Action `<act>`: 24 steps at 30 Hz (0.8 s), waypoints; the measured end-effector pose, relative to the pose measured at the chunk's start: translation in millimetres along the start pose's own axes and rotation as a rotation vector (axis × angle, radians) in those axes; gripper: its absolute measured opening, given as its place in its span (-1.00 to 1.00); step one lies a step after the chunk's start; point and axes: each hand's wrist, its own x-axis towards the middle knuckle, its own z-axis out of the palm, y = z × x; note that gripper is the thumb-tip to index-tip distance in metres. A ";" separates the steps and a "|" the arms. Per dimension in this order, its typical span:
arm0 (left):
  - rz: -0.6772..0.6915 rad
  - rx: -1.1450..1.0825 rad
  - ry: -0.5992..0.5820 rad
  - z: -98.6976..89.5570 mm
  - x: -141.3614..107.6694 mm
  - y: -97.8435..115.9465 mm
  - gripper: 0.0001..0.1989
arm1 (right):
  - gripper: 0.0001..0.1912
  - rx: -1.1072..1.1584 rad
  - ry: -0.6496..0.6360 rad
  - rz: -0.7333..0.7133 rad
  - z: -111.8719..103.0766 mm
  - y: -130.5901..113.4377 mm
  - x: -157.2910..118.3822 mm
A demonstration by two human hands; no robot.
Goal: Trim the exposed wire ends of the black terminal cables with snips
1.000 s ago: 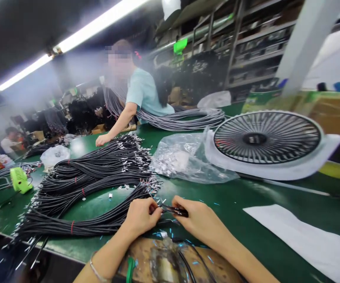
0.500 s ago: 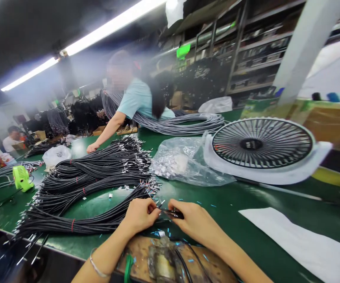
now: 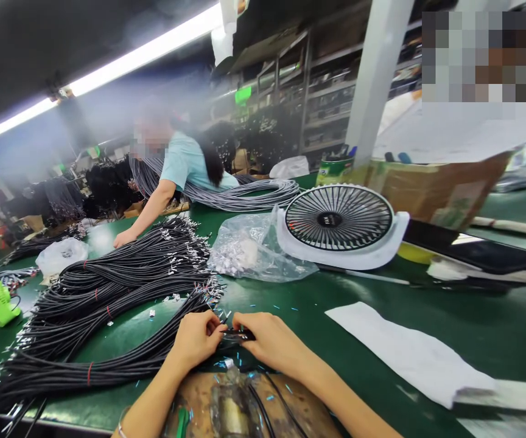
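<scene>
My left hand (image 3: pixel 198 338) is closed in a pinch, thumb against bent fingers, at the thin end of a black cable (image 3: pixel 241 334). My right hand (image 3: pixel 270 342) grips the same cable from the other side, its fingertips close to the left ones. The fine wires between the fingertips are too small to make out clearly. Just below the hands is a worn brown board carrying a small machine (image 3: pixel 231 406) with a yellowish block. Bundles of black cables (image 3: pixel 121 365), tied with red bands, lie left of my hands, their tips bare and silvery.
A clear plastic bag (image 3: pixel 245 249) of small parts lies beyond my hands. Right of it is a round fan (image 3: pixel 338 218). White paper (image 3: pixel 409 350), a phone (image 3: pixel 486 252) and a carton (image 3: pixel 427 188) are to the right. Across the table, a person in a light-blue shirt (image 3: pixel 190 161) reaches toward the cables.
The view has swung to the right, bringing the phone and more of the carton into sight. Both my hands stay together on the cable.
</scene>
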 end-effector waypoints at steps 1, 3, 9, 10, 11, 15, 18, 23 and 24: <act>0.001 0.001 0.001 -0.2 0.1 0.2 -0.82 | -0.77 0.000 -0.009 0.004 0.2 0.4 0.3; 0.004 0.000 0.001 -1.0 0.0 1.0 -0.82 | -0.78 0.000 -0.033 0.017 0.4 1.0 0.9; -0.007 0.000 -0.002 -3.4 -1.1 4.0 -0.81 | -0.78 -0.021 -0.078 0.032 -1.1 0.0 1.5; -0.009 0.000 -0.003 -3.6 -1.2 4.3 -0.81 | -0.78 -0.026 -0.084 0.033 -1.5 -0.4 1.4; -0.010 0.000 -0.003 -3.7 -1.3 4.4 -0.82 | -0.78 -0.032 -0.089 0.035 -2.0 -0.9 1.2; -0.012 -0.002 -0.001 -3.2 -1.0 3.5 -0.83 | -0.77 -0.055 -0.097 0.039 -3.5 -2.6 0.7; -0.006 -0.011 -0.006 -2.4 -0.6 2.4 -0.81 | -0.77 -0.058 -0.102 0.038 -4.0 -3.1 0.7; -0.031 -0.008 0.000 -2.9 -1.0 3.9 -0.79 | -0.77 -0.055 -0.113 0.034 -3.7 -2.7 0.7; -0.037 -0.009 -0.001 -3.5 -1.2 4.6 -0.80 | -0.77 -0.056 -0.114 0.035 -3.5 -2.6 0.5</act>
